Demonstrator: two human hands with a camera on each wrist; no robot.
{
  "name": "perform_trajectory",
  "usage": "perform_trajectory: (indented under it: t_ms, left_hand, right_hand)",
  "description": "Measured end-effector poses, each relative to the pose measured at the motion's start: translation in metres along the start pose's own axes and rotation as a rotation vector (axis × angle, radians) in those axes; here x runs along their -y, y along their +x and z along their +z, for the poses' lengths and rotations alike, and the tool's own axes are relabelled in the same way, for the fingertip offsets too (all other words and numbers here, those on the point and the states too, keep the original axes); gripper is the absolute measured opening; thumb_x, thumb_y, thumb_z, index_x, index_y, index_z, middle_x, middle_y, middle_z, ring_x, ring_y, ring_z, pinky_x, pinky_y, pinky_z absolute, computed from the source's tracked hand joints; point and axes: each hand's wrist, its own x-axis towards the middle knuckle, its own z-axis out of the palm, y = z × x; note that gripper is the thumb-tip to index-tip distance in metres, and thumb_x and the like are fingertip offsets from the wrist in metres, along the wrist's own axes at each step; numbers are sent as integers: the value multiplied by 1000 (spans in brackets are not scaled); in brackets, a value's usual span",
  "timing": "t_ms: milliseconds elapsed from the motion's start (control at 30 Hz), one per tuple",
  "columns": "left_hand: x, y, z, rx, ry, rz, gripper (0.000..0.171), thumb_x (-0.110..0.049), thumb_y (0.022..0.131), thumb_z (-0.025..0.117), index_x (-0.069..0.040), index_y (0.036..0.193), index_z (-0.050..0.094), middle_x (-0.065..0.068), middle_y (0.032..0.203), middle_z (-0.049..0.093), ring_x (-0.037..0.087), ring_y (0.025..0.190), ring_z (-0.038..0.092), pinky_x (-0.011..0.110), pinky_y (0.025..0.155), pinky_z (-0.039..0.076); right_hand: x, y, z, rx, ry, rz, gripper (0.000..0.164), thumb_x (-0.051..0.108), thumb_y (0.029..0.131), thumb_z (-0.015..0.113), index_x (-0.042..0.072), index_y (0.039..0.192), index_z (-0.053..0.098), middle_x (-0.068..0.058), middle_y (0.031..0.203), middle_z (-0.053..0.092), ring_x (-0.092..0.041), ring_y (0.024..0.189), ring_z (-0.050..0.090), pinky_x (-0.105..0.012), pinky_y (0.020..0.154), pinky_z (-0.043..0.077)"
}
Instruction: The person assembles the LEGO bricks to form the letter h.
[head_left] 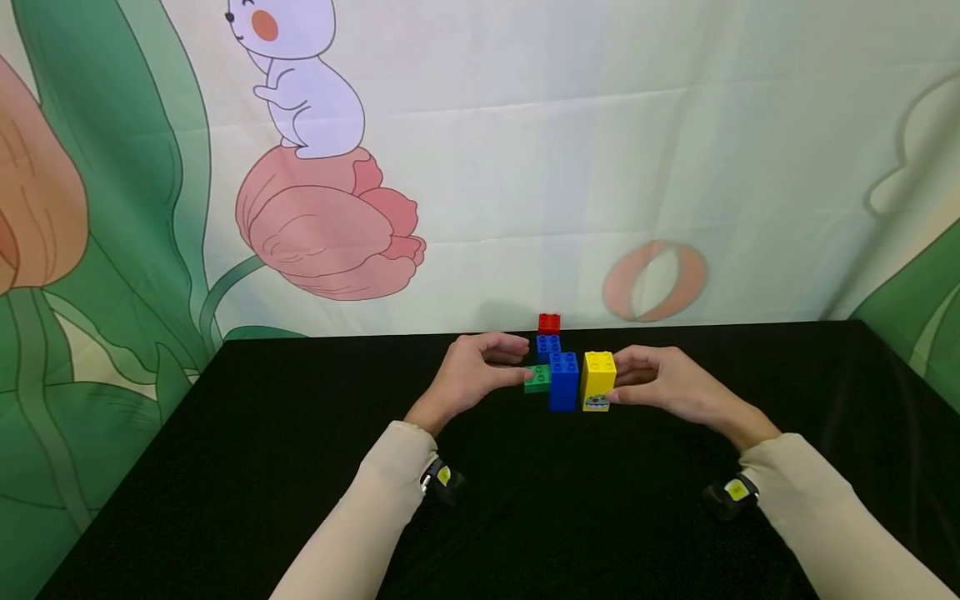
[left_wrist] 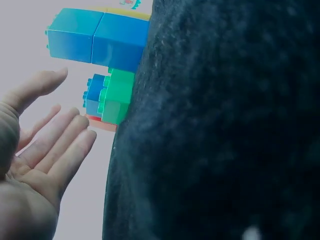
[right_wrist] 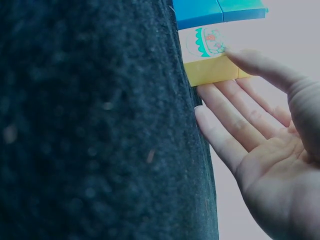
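A yellow toy brick stack (head_left: 598, 375), with a printed picture low on its front, stands upright on the black table. My right hand (head_left: 663, 379) holds it at its right side, thumb on the printed front face, the fingertips partly hidden behind it in the right wrist view. Just left of it is a tall blue brick stack (head_left: 564, 383), a narrow gap between them. Beside that lies a low green brick (head_left: 537, 380). My left hand (head_left: 480, 371) hovers left of the green brick, thumb and fingers spread apart, holding nothing.
Behind the tall blue stack are a smaller blue brick (head_left: 548, 347) and a red brick (head_left: 549, 323) near the far table edge. The black cloth-covered table (head_left: 585, 525) ends at a printed curtain (head_left: 510, 167).
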Motion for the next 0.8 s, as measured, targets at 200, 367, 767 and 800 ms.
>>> perform_trajectory:
  t_ms: [200,367,767,800]
  left_hand:
    - [5,2,1,16,27,-50,44,-14,94,83,-3,135,70,11,131,72,25,119,69,40,100,58]
    - [8,3,2,40,54,-67,42,-13,95,82,-4,134,71,10,130,73,25,117,70,40,99,59]
    - [10,6,4,69,102,-96,38,-11,95,82,-3,131,72,10,126,74,24,112,71,36,95,60]
    - [10,6,5,68,106,-93,38,-11,95,81,-3,131,73,10,125,74,24,111,72,35,95,60]
  right_hand:
    - [-1,0,0,0,7,-1,48,23,95,81,2,134,63,-14,126,70,-30,117,69,-45,98,58]
    - [0,0,0,0,8,0,48,23,95,81,2,134,63,-14,126,70,-30,117,68,-46,99,58]
    - [-1,1,-1,10,26,1,50,22,95,81,2,136,62,-14,127,70,-30,118,68,-47,100,57]
    - [-1,1,-1,9,26,2,50,22,94,81,2,136,62,-14,127,70,-30,118,68,-47,100,57]
